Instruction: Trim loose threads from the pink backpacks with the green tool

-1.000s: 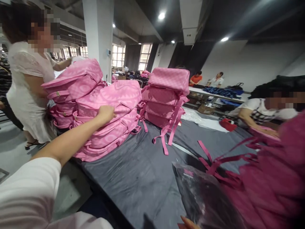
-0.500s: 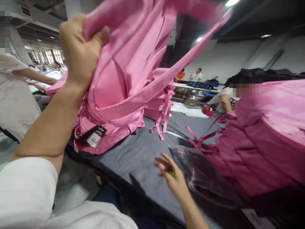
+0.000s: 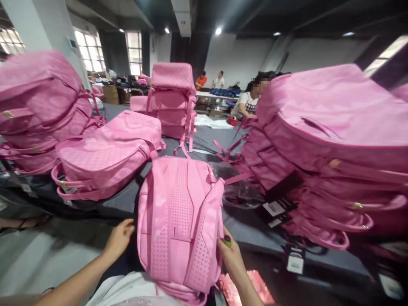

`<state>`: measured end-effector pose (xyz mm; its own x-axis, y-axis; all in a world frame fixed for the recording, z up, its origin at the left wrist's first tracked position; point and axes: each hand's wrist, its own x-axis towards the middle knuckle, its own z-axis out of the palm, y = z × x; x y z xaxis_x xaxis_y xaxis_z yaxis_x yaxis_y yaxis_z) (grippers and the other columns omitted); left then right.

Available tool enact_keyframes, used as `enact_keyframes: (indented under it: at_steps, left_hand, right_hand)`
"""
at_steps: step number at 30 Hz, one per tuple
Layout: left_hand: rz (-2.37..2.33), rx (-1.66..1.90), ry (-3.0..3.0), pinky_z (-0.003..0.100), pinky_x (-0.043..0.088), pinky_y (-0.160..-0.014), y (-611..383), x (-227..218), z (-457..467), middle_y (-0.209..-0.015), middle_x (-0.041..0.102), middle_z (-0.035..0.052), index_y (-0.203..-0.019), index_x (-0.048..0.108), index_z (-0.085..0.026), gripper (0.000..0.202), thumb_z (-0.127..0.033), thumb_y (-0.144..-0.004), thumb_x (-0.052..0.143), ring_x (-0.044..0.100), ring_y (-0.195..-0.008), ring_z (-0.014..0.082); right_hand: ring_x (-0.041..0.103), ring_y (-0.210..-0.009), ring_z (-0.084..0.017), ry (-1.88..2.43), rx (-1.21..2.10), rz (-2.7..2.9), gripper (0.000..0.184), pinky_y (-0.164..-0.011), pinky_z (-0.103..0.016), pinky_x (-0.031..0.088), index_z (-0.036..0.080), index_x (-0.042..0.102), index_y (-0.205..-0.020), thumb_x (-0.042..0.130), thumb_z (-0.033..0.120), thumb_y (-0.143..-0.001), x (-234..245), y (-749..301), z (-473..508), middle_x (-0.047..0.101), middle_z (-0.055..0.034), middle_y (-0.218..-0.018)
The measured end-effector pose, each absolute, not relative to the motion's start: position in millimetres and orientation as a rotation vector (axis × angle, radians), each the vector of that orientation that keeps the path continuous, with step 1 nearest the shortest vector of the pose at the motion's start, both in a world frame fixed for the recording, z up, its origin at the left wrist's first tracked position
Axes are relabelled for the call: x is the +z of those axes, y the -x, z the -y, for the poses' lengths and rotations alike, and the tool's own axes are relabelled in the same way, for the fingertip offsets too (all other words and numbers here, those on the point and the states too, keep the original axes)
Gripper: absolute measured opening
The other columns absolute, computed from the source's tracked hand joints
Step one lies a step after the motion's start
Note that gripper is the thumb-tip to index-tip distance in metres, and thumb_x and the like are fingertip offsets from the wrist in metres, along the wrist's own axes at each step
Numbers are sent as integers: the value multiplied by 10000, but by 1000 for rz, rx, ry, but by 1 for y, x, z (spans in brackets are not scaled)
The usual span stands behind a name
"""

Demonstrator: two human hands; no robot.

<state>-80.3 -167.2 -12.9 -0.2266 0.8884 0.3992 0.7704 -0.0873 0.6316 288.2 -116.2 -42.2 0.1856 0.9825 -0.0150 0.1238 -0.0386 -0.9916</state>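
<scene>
A pink backpack point(image 3: 181, 221) leans upright against the table edge in front of me, its perforated back panel and shoulder straps towards me. At its right side my right hand point(image 3: 232, 255) is closed on the edge, thumb in front and the other fingers partly hidden. A small green object point(image 3: 227, 241), its kind unclear, is tucked in that hand. My left hand point(image 3: 119, 239) is just left of the bag, fingers curled, with nothing visible in them. Another pink backpack point(image 3: 108, 157) lies on the table beyond it.
Stacked pink backpacks stand at left point(image 3: 41, 93), centre back point(image 3: 172, 100) and right point(image 3: 334, 114), the right ones with hanging tags point(image 3: 295, 259). A clear plastic bag point(image 3: 242, 195) lies on the grey-covered table point(image 3: 204, 142). A co-worker point(image 3: 247, 104) is behind the right stack.
The backpack that my left hand held raised is out of that grip. A backpack now stands before me; my right hand has moved onto its side. The view has turned left.
</scene>
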Motion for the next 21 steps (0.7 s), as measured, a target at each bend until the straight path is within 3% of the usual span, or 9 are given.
enact_keyframes:
  at_steps: [3, 5, 7, 9, 11, 15, 17, 19, 21]
  left_hand:
    - [-1978, 1184, -2029, 563, 599, -901, 100, -2, 161, -1063, 775, -49, -1206, 662, -549, 395, -452, -892, 444, 740, -1017, 314]
    - [-1796, 1017, -2260, 533, 477, -1137, 89, 8, 142, -1291, 702, -26, -1277, 654, -487, 406, -463, -894, 522, 626, -1270, 300]
    - [-1525, 649, -2577, 503, 377, -1232, 62, 7, 121, -1501, 542, 44, -1399, 593, -344, 477, -434, -935, 536, 468, -1438, 289]
    - [-1369, 361, -2751, 515, 344, -1247, 33, -5, 105, -1602, 387, 109, -1513, 454, -244, 569, -408, -972, 516, 341, -1511, 286]
    - [-1341, 287, -2786, 514, 340, -1248, 11, -22, 97, -1634, 317, 107, -1561, 356, -274, 615, -417, -984, 512, 275, -1536, 273]
    - [-1381, 377, -2748, 589, 294, -1247, -11, -51, 97, -1669, 221, 105, -1566, 323, -366, 623, -429, -978, 519, 165, -1562, 312]
    - [-1399, 446, -2719, 653, 304, -1216, -16, -59, 99, -1653, 264, 153, -1521, 425, -308, 557, -404, -979, 515, 208, -1551, 361]
    - [-1420, 528, -2687, 638, 362, -1192, -15, -61, 100, -1572, 417, 179, -1436, 528, -236, 473, -368, -983, 496, 339, -1506, 350]
    - [-1472, 611, -2644, 555, 437, -1167, -6, -55, 97, -1453, 545, 181, -1381, 558, -177, 417, -279, -1003, 413, 464, -1425, 287]
  right_hand:
    - [630, -1229, -328, 1417, 956, 1315, 650, -1037, -488, 505, 124, 659, -1316, 647, 418, -737, -60, -267, 118, 685, -175, -1300]
    - [643, -1197, -300, 1383, 976, 1396, 672, -1026, -447, 510, 117, 641, -1343, 637, 409, -738, -64, -246, 115, 701, -158, -1274]
    - [701, -1036, -265, 1363, 1024, 1450, 677, -934, -409, 558, 123, 616, -1375, 635, 410, -762, -66, -230, 117, 755, -127, -1140]
    - [724, -798, -248, 1417, 1017, 1579, 688, -781, -393, 594, 121, 568, -1426, 601, 420, -808, -63, -226, 126, 783, -99, -944]
    - [717, -679, -260, 1555, 867, 1704, 654, -679, -387, 588, 138, 572, -1427, 563, 439, -847, -49, -233, 138, 780, -96, -851]
    - [735, -945, -284, 1559, 534, 1651, 630, -819, -383, 576, 185, 558, -1444, 549, 530, -918, 6, -239, 140, 764, -132, -1086]
    - [722, -756, -232, 1421, 656, 1658, 617, -701, -324, 576, 169, 573, -1427, 484, 570, -966, 26, -220, 123, 763, -75, -853]
    - [656, -560, -188, 1269, 797, 1640, 599, -562, -278, 545, 137, 554, -1438, 437, 542, -1011, 27, -193, 102, 701, -25, -665]
    - [723, -736, -215, 1125, 650, 1663, 539, -680, -311, 594, 143, 519, -1469, 482, 446, -1025, 8, -170, 85, 752, -81, -844]
